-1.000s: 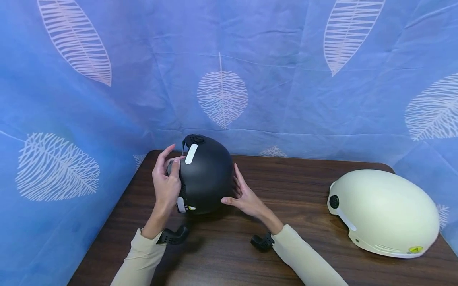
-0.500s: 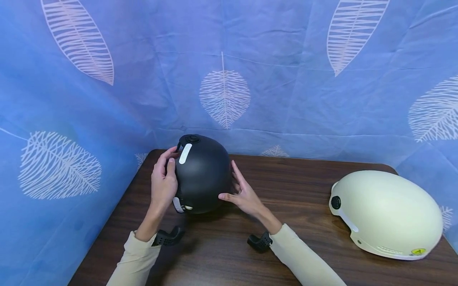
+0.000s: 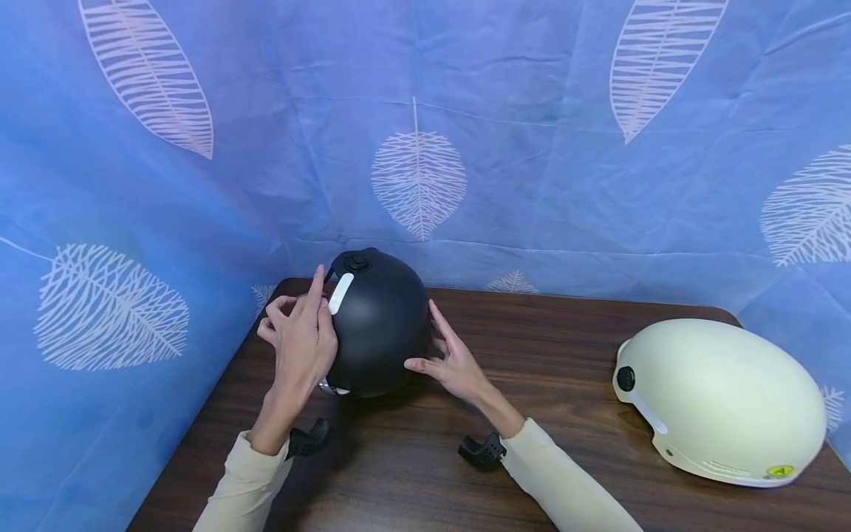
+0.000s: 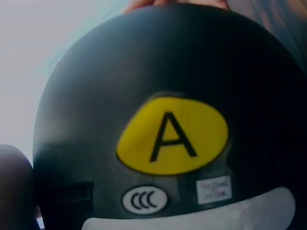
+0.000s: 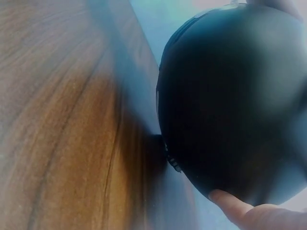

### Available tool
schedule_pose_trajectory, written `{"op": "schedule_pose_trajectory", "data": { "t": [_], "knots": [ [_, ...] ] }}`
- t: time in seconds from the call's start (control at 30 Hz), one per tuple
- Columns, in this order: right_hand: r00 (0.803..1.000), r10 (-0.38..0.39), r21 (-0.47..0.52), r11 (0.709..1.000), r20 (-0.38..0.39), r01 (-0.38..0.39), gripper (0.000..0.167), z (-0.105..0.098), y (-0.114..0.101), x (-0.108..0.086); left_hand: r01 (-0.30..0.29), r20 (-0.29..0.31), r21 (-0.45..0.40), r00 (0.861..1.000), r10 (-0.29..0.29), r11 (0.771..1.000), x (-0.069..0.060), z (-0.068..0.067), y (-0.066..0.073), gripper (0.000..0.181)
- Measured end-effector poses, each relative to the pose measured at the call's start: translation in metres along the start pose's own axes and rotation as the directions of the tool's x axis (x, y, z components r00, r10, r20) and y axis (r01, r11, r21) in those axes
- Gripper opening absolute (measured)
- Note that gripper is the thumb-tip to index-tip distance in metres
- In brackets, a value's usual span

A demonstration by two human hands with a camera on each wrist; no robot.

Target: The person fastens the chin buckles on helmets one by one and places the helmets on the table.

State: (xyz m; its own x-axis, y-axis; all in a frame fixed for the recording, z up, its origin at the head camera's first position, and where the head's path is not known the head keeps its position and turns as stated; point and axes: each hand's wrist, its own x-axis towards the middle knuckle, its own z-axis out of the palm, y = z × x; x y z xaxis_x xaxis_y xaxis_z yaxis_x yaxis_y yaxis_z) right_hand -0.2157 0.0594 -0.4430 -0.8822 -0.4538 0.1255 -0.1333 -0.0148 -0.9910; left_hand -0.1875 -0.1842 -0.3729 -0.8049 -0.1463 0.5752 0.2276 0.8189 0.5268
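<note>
A matte black helmet [image 3: 382,325] rests tilted on its side, its rim side facing left. My left hand [image 3: 302,340] is at that rim, index finger extended upward beside a white strip [image 3: 341,293]; the other fingers are loosely bent away from the shell. Whether it pinches anything there is hidden. On the crown side, my right hand [image 3: 459,369] steadies the shell with thumb and fingers spread, and its thumb [image 5: 232,206] touches the helmet in the right wrist view. The left wrist view shows the helmet's back with a yellow "A" sticker [image 4: 172,136].
A cream helmet [image 3: 718,399] with a black side vent sits on the right of the dark wooden table [image 3: 532,325]. Blue cloth with white leaf prints [image 3: 492,185] hangs behind the table and along its left side.
My left hand has come off its hold on the rim and turned, its index now pointing up and its other fingers bent outward. The helmet has shifted slightly left; the right hand stays against it.
</note>
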Motion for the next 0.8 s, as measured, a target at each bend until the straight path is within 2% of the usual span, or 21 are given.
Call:
{"op": "schedule_pose_trajectory", "data": {
  "t": [0.13,0.23,0.3,0.4,0.5,0.6,0.7,0.8],
  "knots": [
    [1.0,-0.003,-0.022,1.0,-0.004,0.003,0.101,0.003,-0.016,-0.005,-0.04,0.029,0.104,0.999,0.037,0.994,0.0,-0.002,-0.002,0.053],
    [1.0,-0.011,-0.042,0.999,-0.013,0.01,0.102,0.005,-0.021,-0.006,-0.109,0.069,0.142,0.993,0.1,0.984,0.002,-0.003,-0.005,0.055],
    [1.0,-0.006,-0.046,0.999,-0.016,0.005,0.103,0.006,-0.022,-0.006,-0.171,0.095,0.146,0.983,0.158,0.974,0.003,-0.005,-0.007,0.054],
    [1.0,-0.002,-0.042,0.999,-0.011,0.002,0.104,0.007,-0.014,-0.004,-0.264,0.143,0.134,0.959,0.245,0.955,0.005,-0.008,-0.01,0.051],
    [1.0,-0.004,-0.029,1.0,-0.006,0.004,0.106,0.007,-0.004,-0.001,-0.311,0.192,0.101,0.938,0.288,0.945,0.008,-0.012,-0.011,0.05],
    [1.0,-0.002,-0.043,0.999,-0.017,0.001,0.106,0.008,0.0,0.0,-0.288,0.263,0.059,0.928,0.263,0.956,0.011,-0.018,-0.012,0.049],
    [0.999,0.009,-0.107,0.994,-0.043,-0.013,0.104,0.011,-0.004,-0.002,-0.198,0.327,0.026,0.928,0.179,0.98,0.014,-0.021,-0.013,0.053],
    [0.998,0.006,-0.163,0.986,-0.067,-0.017,0.103,0.015,-0.006,-0.003,-0.126,0.339,0.016,0.934,0.113,0.992,0.015,-0.021,-0.017,0.062]
  ]
}}
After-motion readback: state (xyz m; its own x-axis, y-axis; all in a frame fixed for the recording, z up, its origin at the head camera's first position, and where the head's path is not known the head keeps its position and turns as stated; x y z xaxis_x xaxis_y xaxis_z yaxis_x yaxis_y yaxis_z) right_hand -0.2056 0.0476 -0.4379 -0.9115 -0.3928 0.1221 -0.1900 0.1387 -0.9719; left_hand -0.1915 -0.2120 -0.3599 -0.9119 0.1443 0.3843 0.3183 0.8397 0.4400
